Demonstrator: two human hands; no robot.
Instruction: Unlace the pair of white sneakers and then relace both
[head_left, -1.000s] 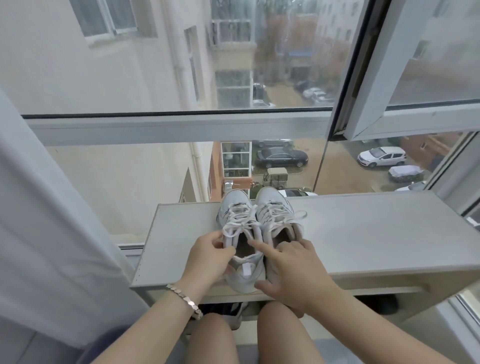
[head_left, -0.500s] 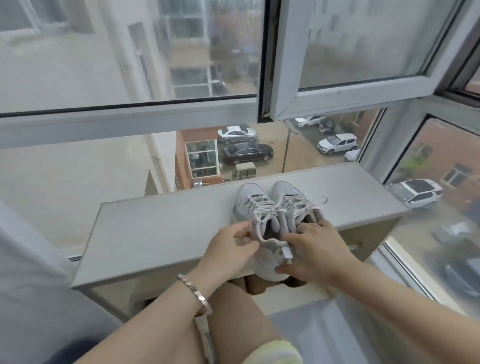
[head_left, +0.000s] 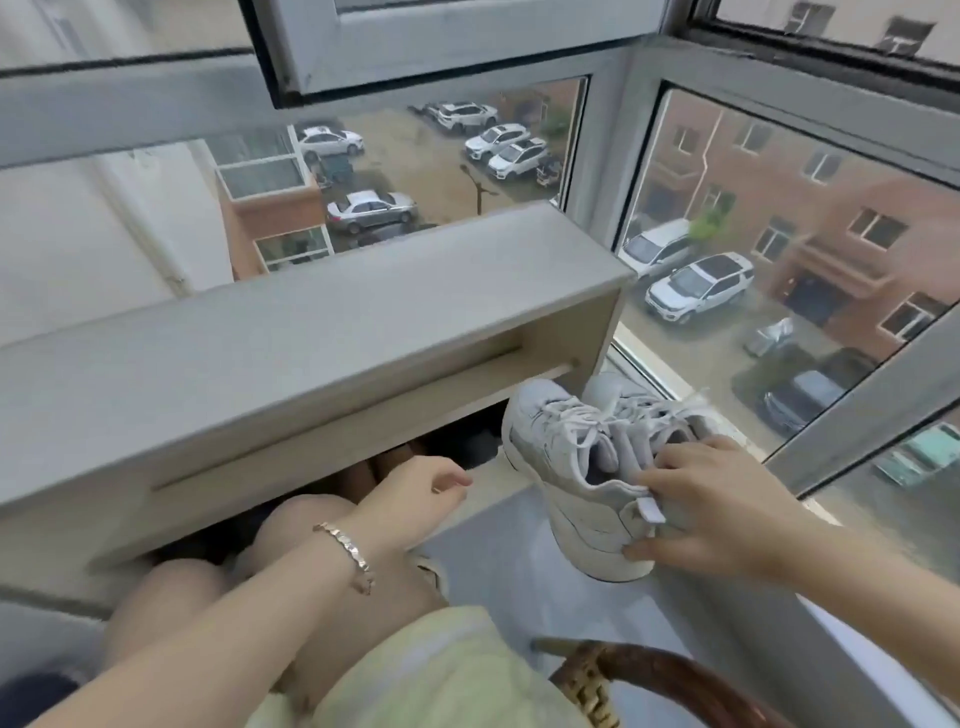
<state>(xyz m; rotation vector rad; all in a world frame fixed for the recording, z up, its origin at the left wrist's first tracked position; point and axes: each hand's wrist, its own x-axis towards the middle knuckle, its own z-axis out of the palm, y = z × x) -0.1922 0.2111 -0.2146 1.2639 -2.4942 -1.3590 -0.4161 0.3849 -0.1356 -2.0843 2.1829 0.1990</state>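
Note:
The pair of white sneakers (head_left: 566, 457) hangs in the air to the right of the grey desk (head_left: 311, 322), both shoes laced and side by side. My right hand (head_left: 711, 514) grips them at the heels, fingers hooked into the openings and thumb under the sole. The nearer shoe shows its side and white pull tab; the far shoe (head_left: 654, 410) is partly hidden behind it. My left hand (head_left: 415, 499) hovers above my knee with loosely curled fingers, holding nothing, a bracelet on its wrist.
The window sill (head_left: 654, 379) and glass panes run along the right. A wicker chair arm (head_left: 639, 680) curves at the bottom right. My knees (head_left: 291, 530) sit under the desk's front edge. An opened window sash (head_left: 415, 47) hangs above.
My right hand has lifted both sneakers off the desk and carried them right, toward the window sill. My left hand let go and dropped back over my knee. My view turned right.

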